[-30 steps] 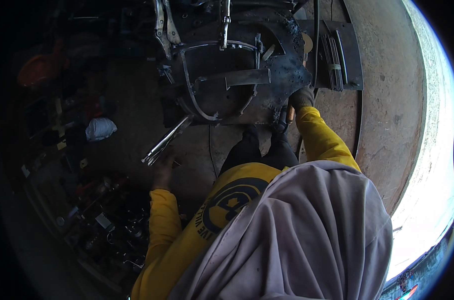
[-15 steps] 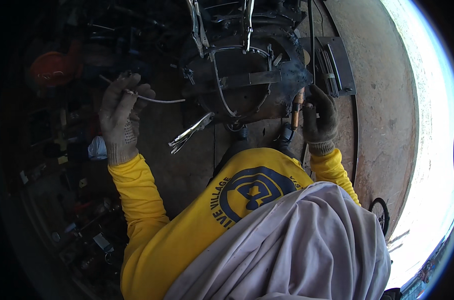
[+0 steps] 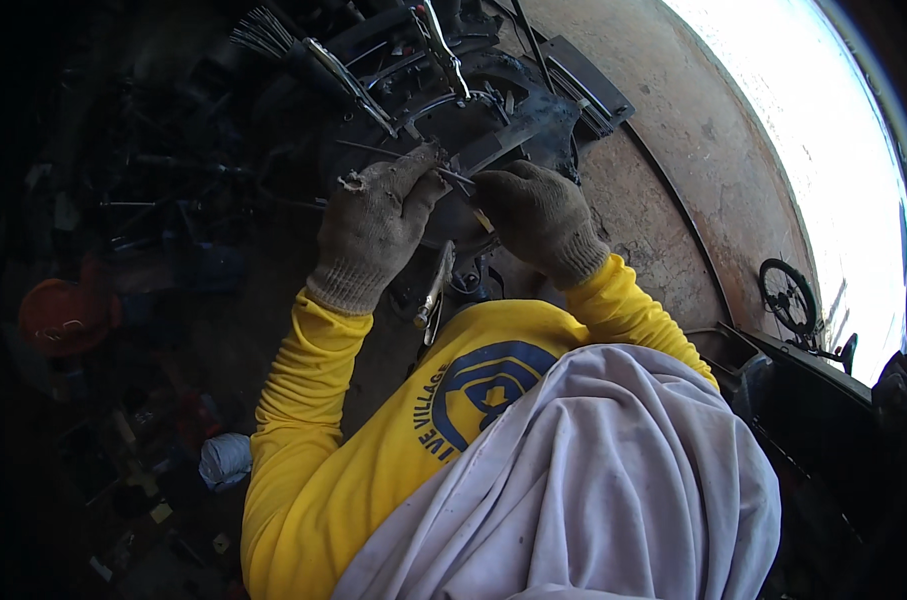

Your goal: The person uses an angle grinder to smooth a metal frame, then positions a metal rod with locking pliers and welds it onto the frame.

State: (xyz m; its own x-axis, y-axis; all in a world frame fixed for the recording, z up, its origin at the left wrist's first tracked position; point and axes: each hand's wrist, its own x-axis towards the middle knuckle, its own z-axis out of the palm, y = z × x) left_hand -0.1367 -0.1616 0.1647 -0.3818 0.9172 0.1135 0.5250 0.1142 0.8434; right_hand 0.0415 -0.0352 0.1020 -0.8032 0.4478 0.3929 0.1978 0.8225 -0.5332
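Observation:
Both of my hands wear grey knit gloves and meet over a dark, rounded metal workpiece [image 3: 543, 118]. My left hand [image 3: 373, 225] pinches a thin grey welding rod [image 3: 457, 177]; one end sticks out past the fingertips toward the right hand, the other beyond the knuckles. Closed close beside that tip is my right hand [image 3: 538, 215], with a copper-coloured part of a welding electrode holder [image 3: 484, 221] showing under its fingers. Whether rod and holder touch is hidden. Locking pliers [image 3: 351, 88] and a second pair of locking pliers [image 3: 439, 50] grip the workpiece's far side.
Another pair of locking pliers [image 3: 435, 292] hangs at the near edge, below my hands. A bundle of thin rods [image 3: 263, 32] lies at the far left. An orange-red rounded object [image 3: 68, 310] and a white bundle [image 3: 225, 461] sit left. A bicycle wheel [image 3: 787, 296] stands right.
My hands have come together over the workpiece, the left moving right with the welding rod, the right moving left. The whole view has turned, so the surroundings appear shifted.

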